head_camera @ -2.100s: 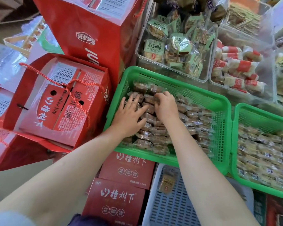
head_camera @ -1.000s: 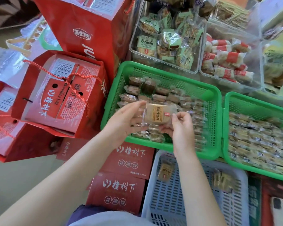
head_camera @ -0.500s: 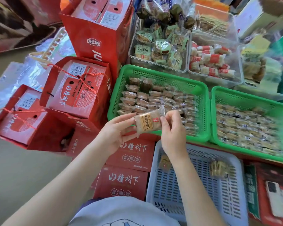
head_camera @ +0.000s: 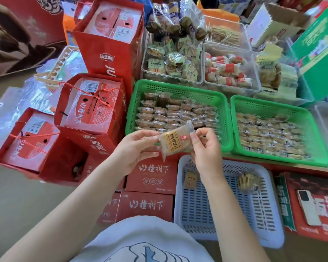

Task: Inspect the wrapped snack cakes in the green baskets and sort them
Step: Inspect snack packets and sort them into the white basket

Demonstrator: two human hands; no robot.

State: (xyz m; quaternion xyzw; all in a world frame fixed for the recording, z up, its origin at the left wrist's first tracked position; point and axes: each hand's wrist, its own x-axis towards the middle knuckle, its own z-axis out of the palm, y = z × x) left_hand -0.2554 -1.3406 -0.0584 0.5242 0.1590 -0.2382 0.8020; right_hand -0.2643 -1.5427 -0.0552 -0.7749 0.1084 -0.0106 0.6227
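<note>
A snack shop: stacked red gift boxes (head_camera: 89,103), clear bins (head_camera: 171,81) of packaged treats.

Bright, even daylight falls on everything in front of me, with only soft shadows. Glare whitens the clear plastic bags (head_camera: 17,104) at left, and the frame's edges bend and blur.

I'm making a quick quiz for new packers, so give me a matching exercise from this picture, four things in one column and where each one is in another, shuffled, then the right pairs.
Things:
1. snack cake with the tan label
2. phone
3. small tan packet
4. rows of brown wrapped cakes

Places:
A. in the left green basket
B. held between left hand and right hand
C. in the pale slotted basket
D. on the red box at far right

Pairs: 1-B, 2-D, 3-C, 4-A
</note>
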